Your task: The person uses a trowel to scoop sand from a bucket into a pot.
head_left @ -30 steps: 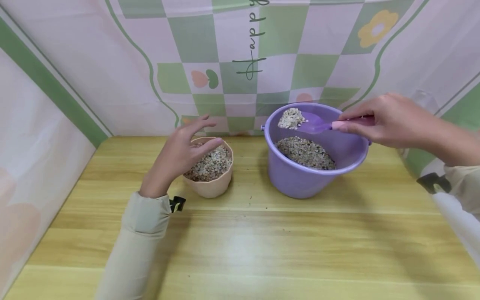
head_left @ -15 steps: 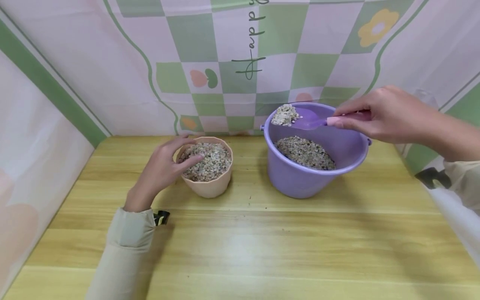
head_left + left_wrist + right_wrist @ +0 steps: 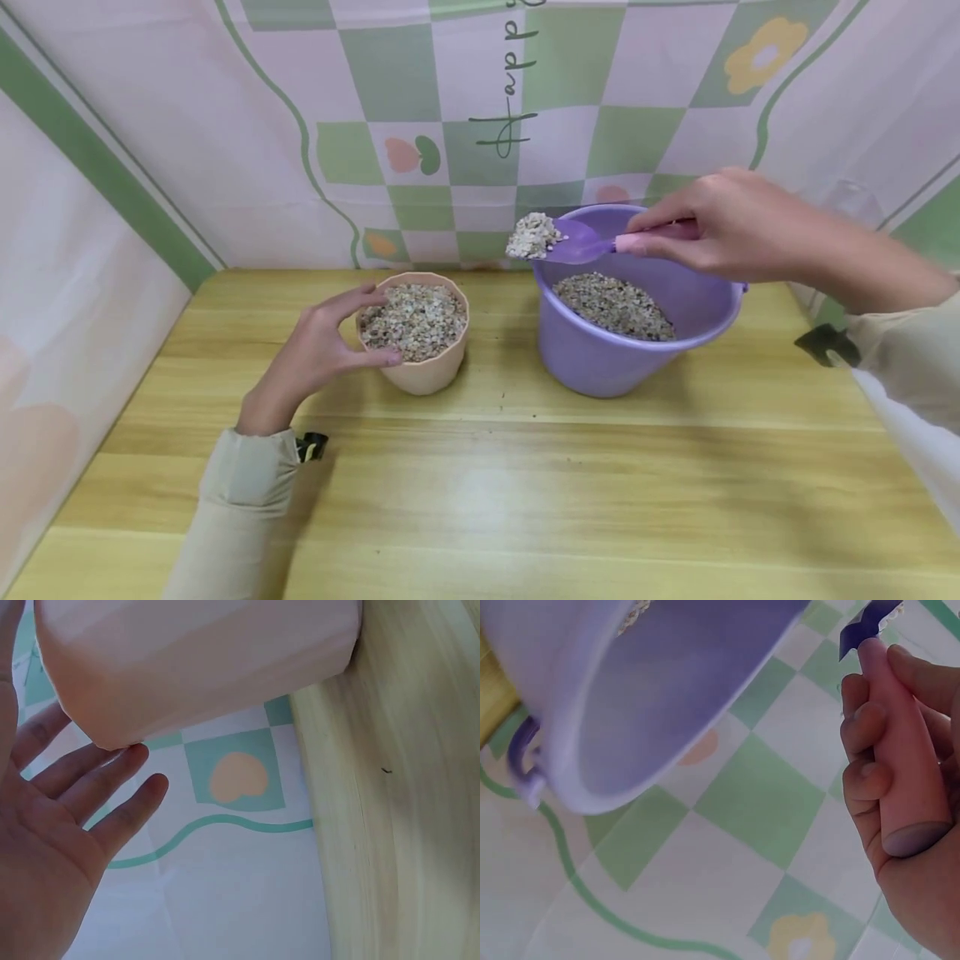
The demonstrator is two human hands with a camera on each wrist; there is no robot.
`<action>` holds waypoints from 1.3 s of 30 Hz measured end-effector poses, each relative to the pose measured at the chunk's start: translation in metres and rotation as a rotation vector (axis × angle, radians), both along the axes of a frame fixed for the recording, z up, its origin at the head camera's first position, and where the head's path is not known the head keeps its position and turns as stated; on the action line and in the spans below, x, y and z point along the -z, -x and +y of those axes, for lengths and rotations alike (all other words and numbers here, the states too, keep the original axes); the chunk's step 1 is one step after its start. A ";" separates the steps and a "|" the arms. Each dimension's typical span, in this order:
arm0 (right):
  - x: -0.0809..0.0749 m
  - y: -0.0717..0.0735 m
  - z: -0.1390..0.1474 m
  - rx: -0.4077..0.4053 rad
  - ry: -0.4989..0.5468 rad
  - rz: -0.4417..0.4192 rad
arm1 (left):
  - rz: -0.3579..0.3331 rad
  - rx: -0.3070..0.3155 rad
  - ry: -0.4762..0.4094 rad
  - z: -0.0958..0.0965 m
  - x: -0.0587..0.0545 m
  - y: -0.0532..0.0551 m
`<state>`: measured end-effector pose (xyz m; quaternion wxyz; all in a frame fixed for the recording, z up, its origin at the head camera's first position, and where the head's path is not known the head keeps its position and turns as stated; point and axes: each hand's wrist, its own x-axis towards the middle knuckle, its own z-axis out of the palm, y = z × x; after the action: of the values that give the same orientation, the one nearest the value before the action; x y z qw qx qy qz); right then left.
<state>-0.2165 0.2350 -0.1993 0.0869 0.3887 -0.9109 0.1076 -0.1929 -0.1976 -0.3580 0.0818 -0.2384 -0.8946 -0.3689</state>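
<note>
My right hand [image 3: 738, 225] grips the pink handle [image 3: 909, 757] of a small purple shovel [image 3: 581, 243]. A heap of pale gravel [image 3: 534, 236] fills the blade's tip, level and just past the left rim of the purple bucket [image 3: 600, 362]. More gravel [image 3: 615, 307] lies inside that bucket. To the left stands a peach flowerpot [image 3: 425, 379], full of gravel [image 3: 416, 322] almost to its rim. My left hand [image 3: 311, 346] is spread at the pot's left side, thumb by the near rim and index finger by the far rim. In the left wrist view, its fingertips [image 3: 135, 754] meet the pot's edge.
Everything stands on a wooden table [image 3: 487, 500], near its back edge. A green-and-white checked cloth [image 3: 480, 125] hangs right behind the pot and bucket. A few dark specks [image 3: 502, 396] lie between the two containers.
My left hand has come down from above the pot to its left side, with the thumb lowered to the near rim. The loaded shovel has moved left from over the bucket to its left rim.
</note>
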 end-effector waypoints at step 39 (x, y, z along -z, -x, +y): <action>0.021 0.015 -0.098 -0.134 -0.085 -0.140 | 0.048 -0.019 -0.035 -0.009 0.011 -0.007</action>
<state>-0.2316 0.1371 -0.2204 -0.0007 0.4437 -0.8904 0.1013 -0.1864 -0.2069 -0.3686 0.1111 -0.2373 -0.8880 -0.3779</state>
